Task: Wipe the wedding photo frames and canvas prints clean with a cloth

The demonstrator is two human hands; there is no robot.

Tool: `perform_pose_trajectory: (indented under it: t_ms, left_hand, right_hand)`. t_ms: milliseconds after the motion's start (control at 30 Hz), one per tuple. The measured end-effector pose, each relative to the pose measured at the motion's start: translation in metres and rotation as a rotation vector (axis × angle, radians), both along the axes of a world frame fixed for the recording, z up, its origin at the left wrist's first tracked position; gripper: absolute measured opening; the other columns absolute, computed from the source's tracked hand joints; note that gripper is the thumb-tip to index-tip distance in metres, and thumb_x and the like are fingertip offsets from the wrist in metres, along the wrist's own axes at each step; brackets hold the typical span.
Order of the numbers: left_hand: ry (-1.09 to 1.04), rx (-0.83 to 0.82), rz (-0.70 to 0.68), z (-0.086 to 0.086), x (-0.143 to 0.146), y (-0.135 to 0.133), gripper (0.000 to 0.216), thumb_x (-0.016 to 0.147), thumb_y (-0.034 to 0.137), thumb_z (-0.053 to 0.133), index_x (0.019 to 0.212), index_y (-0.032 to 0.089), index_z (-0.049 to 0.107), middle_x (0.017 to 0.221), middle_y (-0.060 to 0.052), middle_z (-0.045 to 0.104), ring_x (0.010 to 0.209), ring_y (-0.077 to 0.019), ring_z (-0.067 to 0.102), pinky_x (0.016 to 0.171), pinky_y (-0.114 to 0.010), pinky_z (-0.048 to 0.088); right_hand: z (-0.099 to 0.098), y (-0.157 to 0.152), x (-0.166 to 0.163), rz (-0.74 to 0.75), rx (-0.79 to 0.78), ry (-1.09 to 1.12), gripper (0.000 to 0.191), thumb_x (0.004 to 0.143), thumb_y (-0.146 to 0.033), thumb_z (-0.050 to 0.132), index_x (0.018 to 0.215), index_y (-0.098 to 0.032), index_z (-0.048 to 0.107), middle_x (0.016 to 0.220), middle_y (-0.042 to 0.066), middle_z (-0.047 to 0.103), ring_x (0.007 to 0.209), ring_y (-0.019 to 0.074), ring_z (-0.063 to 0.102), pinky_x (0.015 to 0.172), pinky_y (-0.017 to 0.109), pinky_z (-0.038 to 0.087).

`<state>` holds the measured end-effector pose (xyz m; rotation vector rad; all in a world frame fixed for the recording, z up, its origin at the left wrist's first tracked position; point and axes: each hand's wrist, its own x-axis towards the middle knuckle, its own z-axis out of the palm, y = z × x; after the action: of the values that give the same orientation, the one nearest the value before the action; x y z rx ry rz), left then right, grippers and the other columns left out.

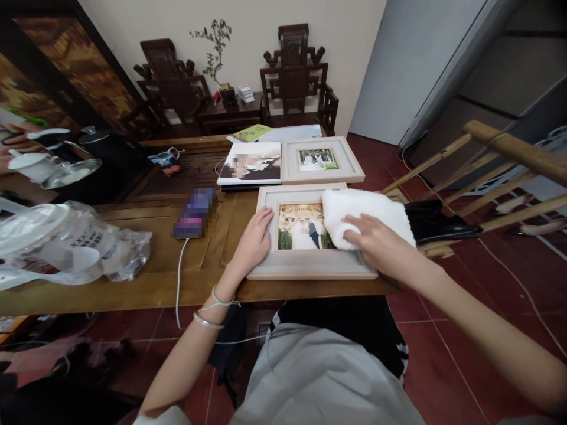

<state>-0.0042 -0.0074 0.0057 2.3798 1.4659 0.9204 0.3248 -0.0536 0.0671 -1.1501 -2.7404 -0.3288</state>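
A pale wooden picture frame (305,265) with a wedding photo lies flat at the near edge of the wooden table (133,289). My left hand (254,239) rests flat on the frame's left border, fingers stretched out. My right hand (376,239) presses a folded white cloth (363,209) onto the frame's right side, covering part of the glass. A second pale frame (321,159) with a photo lies just behind it. A large photo print (252,162) lies left of that one.
A phone (195,212) on a white cable lies left of the frames. Clear plastic bags (66,248) and tea ware (39,165) fill the table's left end. Bamboo poles (487,171) jut in at right. Carved dark chairs (295,77) stand by the far wall.
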Motion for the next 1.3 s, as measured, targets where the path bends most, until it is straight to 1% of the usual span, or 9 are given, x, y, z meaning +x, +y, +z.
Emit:
perform_pose_trajectory:
  t_ms: [167,267,500,667,767,900,1067,1167,1300]
  left_hand:
    - [0.027,-0.002,0.027,0.001,0.002,-0.001,0.048,0.098,0.017,0.042,0.143,0.012,0.058,0.155,-0.017,0.054,0.151,-0.0287,0.045,0.128,-0.054,0.033]
    - [0.048,-0.004,-0.012,0.003,0.001,-0.002,0.051,0.096,0.011,0.038,0.144,0.010,0.057,0.156,-0.017,0.054,0.153,-0.0277,0.042,0.129,-0.051,0.032]
    - [0.126,-0.014,-0.032,0.006,0.004,-0.001,0.050,0.103,0.023,0.037,0.149,0.009,0.052,0.159,-0.018,0.050,0.156,-0.0286,0.036,0.129,-0.053,0.029]
    - [0.143,0.012,-0.005,0.003,0.004,-0.001,0.050,0.104,0.024,0.035,0.148,0.006,0.052,0.159,-0.020,0.049,0.155,-0.0286,0.038,0.129,-0.052,0.030]
    - [0.137,0.017,0.003,0.002,0.004,-0.002,0.051,0.103,0.023,0.035,0.148,0.006,0.053,0.158,-0.020,0.050,0.154,-0.0288,0.039,0.129,-0.051,0.030]
    - [0.127,0.021,0.024,0.002,0.007,-0.003,0.050,0.103,0.023,0.036,0.147,0.004,0.053,0.157,-0.020,0.051,0.154,-0.0293,0.040,0.130,-0.050,0.030]
    - [0.081,0.031,0.041,0.001,0.008,-0.003,0.049,0.102,0.020,0.038,0.145,0.008,0.055,0.156,-0.018,0.054,0.152,-0.0284,0.042,0.129,-0.050,0.031]
    - [0.081,0.047,0.041,-0.001,0.007,-0.001,0.048,0.101,0.019,0.037,0.144,0.009,0.056,0.155,-0.017,0.055,0.152,-0.0277,0.043,0.129,-0.050,0.033]
    - [0.111,0.051,0.031,0.000,0.008,0.000,0.048,0.101,0.019,0.037,0.145,0.008,0.055,0.155,-0.018,0.054,0.152,-0.0288,0.042,0.129,-0.051,0.032]
  right_hand:
    - [0.010,-0.073,-0.001,0.076,-0.033,0.035,0.054,0.064,0.007,0.049,0.108,-0.018,0.068,0.127,0.019,0.071,0.130,0.0298,0.063,0.110,0.044,0.051]
    - [0.013,-0.081,-0.008,0.079,-0.041,0.050,0.052,0.066,0.007,0.049,0.108,-0.018,0.068,0.127,0.019,0.071,0.128,0.0297,0.063,0.106,0.041,0.054]
    - [0.005,0.025,-0.024,-0.105,-0.034,0.086,0.052,0.076,0.008,0.043,0.120,-0.010,0.065,0.141,0.027,0.061,0.121,0.0357,0.065,0.097,0.050,0.054]
    - [-0.002,0.088,-0.036,-0.123,0.082,0.005,0.063,0.075,0.011,0.043,0.128,-0.016,0.063,0.154,0.020,0.053,0.142,0.0397,0.048,0.108,0.062,0.043]
    - [-0.007,0.071,-0.045,-0.120,0.078,-0.121,0.055,0.079,0.009,0.047,0.124,-0.016,0.066,0.149,0.021,0.057,0.139,0.0416,0.051,0.110,0.065,0.040]
    - [0.004,0.003,-0.047,-0.054,0.007,-0.178,0.044,0.081,0.004,0.053,0.117,-0.014,0.069,0.140,0.023,0.063,0.129,0.0416,0.058,0.104,0.058,0.046]
    - [0.028,-0.069,-0.046,0.114,-0.157,-0.070,0.056,0.068,0.004,0.056,0.117,-0.019,0.068,0.127,0.019,0.069,0.113,0.0362,0.067,0.087,0.045,0.056]
    - [0.028,-0.075,-0.049,0.161,-0.177,0.009,0.062,0.066,0.005,0.052,0.121,-0.019,0.067,0.135,0.018,0.067,0.121,0.0356,0.065,0.092,0.045,0.057]
    - [0.010,-0.038,-0.052,0.065,-0.156,0.043,0.069,0.069,0.012,0.043,0.128,-0.017,0.063,0.145,0.017,0.061,0.134,0.0335,0.059,0.104,0.047,0.053]
